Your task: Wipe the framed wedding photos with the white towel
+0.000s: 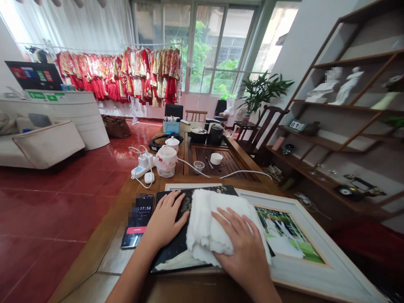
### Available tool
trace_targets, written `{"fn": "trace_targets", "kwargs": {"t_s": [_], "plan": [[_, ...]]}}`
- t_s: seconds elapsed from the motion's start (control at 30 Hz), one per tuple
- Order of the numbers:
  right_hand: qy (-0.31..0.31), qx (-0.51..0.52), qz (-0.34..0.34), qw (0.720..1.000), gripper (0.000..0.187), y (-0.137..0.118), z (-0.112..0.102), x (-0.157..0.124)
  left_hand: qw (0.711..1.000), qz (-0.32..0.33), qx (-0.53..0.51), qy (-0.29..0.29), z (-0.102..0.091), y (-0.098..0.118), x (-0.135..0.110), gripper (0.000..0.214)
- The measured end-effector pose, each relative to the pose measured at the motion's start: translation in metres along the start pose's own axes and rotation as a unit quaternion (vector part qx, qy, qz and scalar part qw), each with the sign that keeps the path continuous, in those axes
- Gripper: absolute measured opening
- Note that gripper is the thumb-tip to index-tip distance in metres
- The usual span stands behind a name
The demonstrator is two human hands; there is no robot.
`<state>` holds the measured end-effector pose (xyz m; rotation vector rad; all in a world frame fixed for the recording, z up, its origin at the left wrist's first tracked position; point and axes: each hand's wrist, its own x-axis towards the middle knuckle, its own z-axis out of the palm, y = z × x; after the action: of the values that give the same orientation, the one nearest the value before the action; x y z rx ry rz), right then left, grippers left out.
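Note:
My right hand [243,244] lies flat with fingers spread on a white fluffy cloth [208,223], pressing it onto a dark glossy photo panel [176,246]. My left hand [164,219] rests open on the panel's left part, fingers stretched forward. The panel lies partly over a large white-framed picture [303,235] on the wooden table [104,240]. A phone [139,219] showing 17:50 lies just left of my left hand.
Farther along the table stand a white teapot [166,160], a power strip [142,166] with cables, a small white cup [216,158] on a tea tray, and dark kettles [208,134]. Wooden shelves [341,109] stand to the right, chairs behind, and a red tiled floor with a sofa to the left.

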<state>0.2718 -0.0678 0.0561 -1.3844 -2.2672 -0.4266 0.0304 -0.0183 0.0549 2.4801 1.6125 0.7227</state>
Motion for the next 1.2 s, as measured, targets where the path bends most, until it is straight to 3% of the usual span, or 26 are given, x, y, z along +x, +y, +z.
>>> {"fn": "trace_targets", "kwargs": {"t_s": [0.17,0.3,0.53,0.7,0.8,0.93,1.1,1.2], "plan": [[0.033,-0.046,0.051,0.997,0.059,0.042,0.004,-0.01,1.0,-0.001,-0.003,0.009,-0.001,0.001,0.001,0.047],[0.04,-0.064,0.063,0.995,0.057,0.05,0.005,-0.013,1.0,-0.004,0.011,-0.006,-0.002,0.003,0.002,0.047],[0.035,-0.058,0.054,0.996,0.057,0.014,0.004,-0.001,1.0,-0.009,0.014,-0.006,-0.001,0.004,0.002,0.048],[-0.003,-0.008,0.015,1.0,0.061,-0.018,0.005,0.008,1.0,-0.006,0.007,-0.015,0.0,0.001,0.001,0.049],[-0.017,0.015,0.005,1.0,0.067,-0.025,0.004,0.009,1.0,-0.002,0.007,-0.028,0.0,-0.001,0.001,0.054],[-0.014,0.018,-0.004,1.0,0.068,-0.007,0.003,0.004,1.0,-0.006,0.003,-0.014,0.0,-0.002,0.0,0.049],[0.029,-0.034,0.05,0.998,0.06,0.027,0.004,-0.006,1.0,0.001,-0.005,0.007,0.001,-0.002,0.0,0.046],[0.04,-0.054,0.063,0.996,0.06,0.033,0.006,-0.01,1.0,-0.003,-0.001,0.01,0.001,0.0,0.001,0.046]]}}
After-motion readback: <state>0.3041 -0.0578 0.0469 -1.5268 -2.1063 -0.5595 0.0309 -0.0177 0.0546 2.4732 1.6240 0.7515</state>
